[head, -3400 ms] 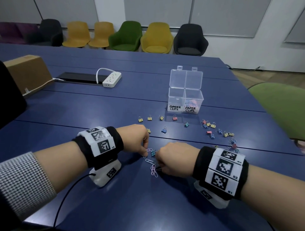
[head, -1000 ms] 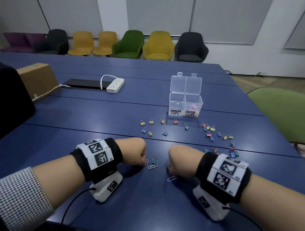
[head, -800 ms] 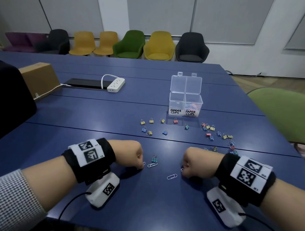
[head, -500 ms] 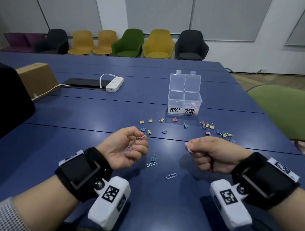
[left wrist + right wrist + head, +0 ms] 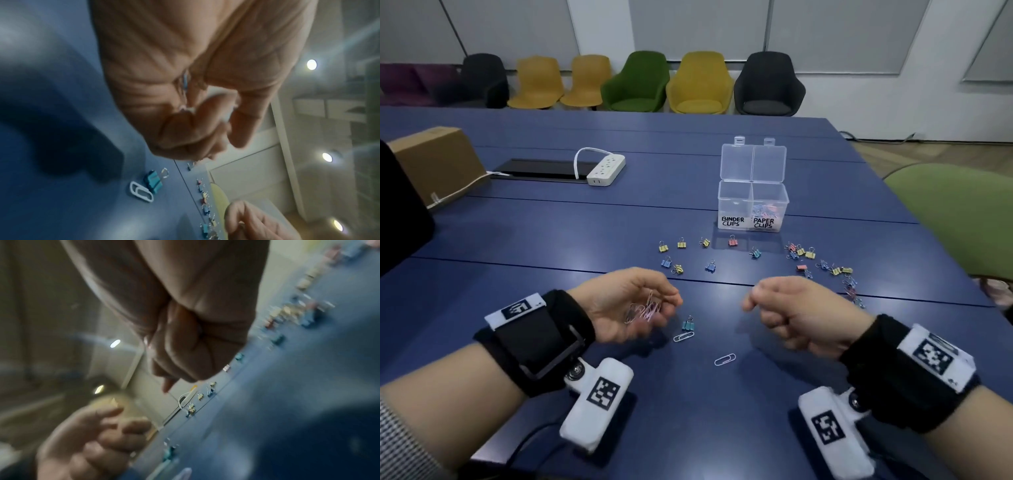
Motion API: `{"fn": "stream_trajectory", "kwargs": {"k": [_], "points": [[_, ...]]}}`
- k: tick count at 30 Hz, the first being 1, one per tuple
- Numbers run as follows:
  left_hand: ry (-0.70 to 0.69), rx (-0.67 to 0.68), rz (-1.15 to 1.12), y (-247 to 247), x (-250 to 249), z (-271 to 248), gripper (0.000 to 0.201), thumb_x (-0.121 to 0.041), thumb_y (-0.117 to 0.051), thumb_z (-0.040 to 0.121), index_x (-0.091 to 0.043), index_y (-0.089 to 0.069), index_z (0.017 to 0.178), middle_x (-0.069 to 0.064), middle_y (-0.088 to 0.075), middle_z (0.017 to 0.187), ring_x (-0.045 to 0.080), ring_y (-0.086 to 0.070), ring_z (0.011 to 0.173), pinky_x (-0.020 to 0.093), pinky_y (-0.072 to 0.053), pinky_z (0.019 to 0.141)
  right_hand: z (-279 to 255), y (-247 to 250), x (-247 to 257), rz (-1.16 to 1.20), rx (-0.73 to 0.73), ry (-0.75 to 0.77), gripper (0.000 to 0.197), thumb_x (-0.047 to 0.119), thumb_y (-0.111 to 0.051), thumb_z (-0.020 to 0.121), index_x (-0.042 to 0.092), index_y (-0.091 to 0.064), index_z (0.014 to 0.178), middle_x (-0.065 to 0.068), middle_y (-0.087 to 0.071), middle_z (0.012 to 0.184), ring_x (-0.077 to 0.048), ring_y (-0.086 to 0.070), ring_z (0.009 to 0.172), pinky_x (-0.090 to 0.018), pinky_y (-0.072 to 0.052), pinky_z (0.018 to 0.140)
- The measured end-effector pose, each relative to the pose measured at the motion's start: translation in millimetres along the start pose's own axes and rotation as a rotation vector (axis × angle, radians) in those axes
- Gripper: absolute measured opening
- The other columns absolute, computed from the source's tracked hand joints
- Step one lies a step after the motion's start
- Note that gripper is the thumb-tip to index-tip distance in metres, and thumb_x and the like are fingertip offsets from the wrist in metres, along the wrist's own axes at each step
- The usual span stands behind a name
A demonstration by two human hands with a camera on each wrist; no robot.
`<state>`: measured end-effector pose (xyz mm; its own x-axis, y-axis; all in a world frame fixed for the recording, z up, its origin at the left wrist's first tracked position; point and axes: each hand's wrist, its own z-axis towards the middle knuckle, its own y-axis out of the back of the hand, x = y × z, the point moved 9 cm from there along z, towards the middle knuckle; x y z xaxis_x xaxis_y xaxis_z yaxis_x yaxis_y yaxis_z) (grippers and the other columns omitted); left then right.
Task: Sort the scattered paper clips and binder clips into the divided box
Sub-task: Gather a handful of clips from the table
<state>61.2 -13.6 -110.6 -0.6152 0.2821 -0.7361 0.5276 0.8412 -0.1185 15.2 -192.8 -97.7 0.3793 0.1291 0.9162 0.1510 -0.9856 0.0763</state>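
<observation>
My left hand (image 5: 633, 308) hovers palm-up over the near table, fingers cupped round several paper clips (image 5: 645, 310); a blue one shows in the palm's fold (image 5: 185, 81). My right hand (image 5: 791, 318) hovers opposite it with curled fingers, and a thin pale wire shows at their edge (image 5: 146, 344). On the table between the hands lie two loose paper clips (image 5: 683, 336) (image 5: 724, 359) and a teal binder clip (image 5: 689, 323). Several coloured binder clips (image 5: 709, 267) are scattered in front of the clear divided box (image 5: 736, 222), which stands open; paper clips lie in its right compartment.
A white power strip (image 5: 606, 169) and a cardboard box (image 5: 438, 164) sit at the far left. A green chair (image 5: 955, 219) stands by the table's right edge. A dark object (image 5: 400, 212) lies at the left edge.
Both hands have lifted off the table and rolled over. The left now lies palm-up with the gathered paper clips showing. Two paper clips and the teal binder clip stay on the table.
</observation>
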Motion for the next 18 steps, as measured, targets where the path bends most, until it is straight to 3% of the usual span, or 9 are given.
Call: {"fn": "stream_trajectory", "kwargs": {"k": [2, 3, 4, 6, 9, 12, 15, 18], "points": [[0.018, -0.009, 0.284, -1, 4, 5, 0.026, -0.028, -0.072, 0.079, -0.015, -0.057, 0.063, -0.004, -0.039, 0.052, 0.006, -0.028, 0.039, 0.013, -0.02, 0.033, -3, -19, 11, -0.572, 0.051, 0.076, 0.018, 0.022, -0.048, 0.097, 0.016, -0.059, 0.085, 0.01, -0.044, 0.053, -0.006, -0.04, 0.041, -0.016, -0.032, 0.039], [-0.005, -0.028, 0.454, -3, 2, 8, 0.031, -0.034, -0.069, 0.083, -0.017, -0.054, 0.062, -0.005, -0.035, 0.05, 0.007, -0.025, 0.038, 0.013, -0.019, 0.035, -5, -31, 16, -0.823, 0.094, 0.133, 0.014, 0.022, -0.049, 0.096, 0.017, -0.059, 0.088, 0.008, -0.051, 0.061, -0.009, -0.051, 0.054, -0.018, -0.039, 0.05], [-0.039, -0.067, 0.654, -3, -1, 10, 0.034, -0.04, -0.067, 0.084, -0.017, -0.053, 0.064, -0.005, -0.035, 0.049, 0.009, -0.026, 0.039, 0.014, -0.021, 0.037, -6, -41, 17, -1.012, 0.126, 0.165, 0.011, 0.023, -0.05, 0.095, 0.017, -0.058, 0.092, 0.005, -0.058, 0.073, -0.016, -0.056, 0.07, -0.022, -0.041, 0.061], [-0.135, -0.196, 1.065, -1, -12, 16, 0.032, -0.047, -0.068, 0.08, -0.018, -0.058, 0.069, -0.004, -0.046, 0.054, 0.013, -0.037, 0.044, 0.018, -0.031, 0.043, -6, -56, 16, -1.226, 0.149, 0.16, 0.013, 0.023, -0.048, 0.094, 0.015, -0.056, 0.101, -0.006, -0.064, 0.101, -0.028, -0.055, 0.092, -0.027, -0.035, 0.069], [-0.181, -0.246, 1.293, -9, -19, 21, 0.025, -0.04, -0.069, 0.078, -0.016, -0.065, 0.073, 0.001, -0.058, 0.065, 0.015, -0.048, 0.057, 0.022, -0.039, 0.055, -3, -69, 11, -1.441, 0.148, 0.152, 0.017, 0.02, -0.045, 0.095, 0.012, -0.049, 0.109, -0.015, -0.061, 0.113, -0.034, -0.056, 0.096, -0.031, -0.031, 0.069], [-0.181, -0.229, 1.394, -17, -17, 26, 0.023, -0.029, -0.063, 0.079, -0.015, -0.057, 0.062, 0.003, -0.05, 0.059, 0.019, -0.042, 0.057, 0.024, -0.037, 0.056, 0, -74, 7, -1.571, 0.156, 0.124, 0.023, 0.013, -0.042, 0.095, 0.006, -0.047, 0.117, -0.019, -0.059, 0.117, -0.037, -0.059, 0.104, -0.034, -0.034, 0.07], [-0.175, -0.207, 1.467, -19, -17, 28, 0.036, -0.023, -0.054, 0.079, -0.015, -0.035, 0.05, 0.004, -0.032, 0.053, 0.023, -0.028, 0.06, 0.028, -0.029, 0.055, -2, -77, 3, -1.593, 0.229, 0.087, 0.008, 0.01, -0.043, 0.095, 0.009, -0.048, 0.101, -0.019, -0.06, 0.119, -0.036, -0.059, 0.107, -0.033, -0.036, 0.072], [-0.065, -0.17, 1.364, -18, -12, 25, 0.025, -0.025, -0.05, 0.081, -0.016, -0.044, 0.059, 0.005, -0.04, 0.058, 0.024, -0.033, 0.057, 0.026, -0.03, 0.051, -5, -75, -1, -1.584, 0.262, 0.067, 0.002, 0.011, -0.043, 0.095, 0.011, -0.045, 0.094, -0.018, -0.062, 0.116, -0.036, -0.06, 0.103, -0.032, -0.037, 0.071]]}}
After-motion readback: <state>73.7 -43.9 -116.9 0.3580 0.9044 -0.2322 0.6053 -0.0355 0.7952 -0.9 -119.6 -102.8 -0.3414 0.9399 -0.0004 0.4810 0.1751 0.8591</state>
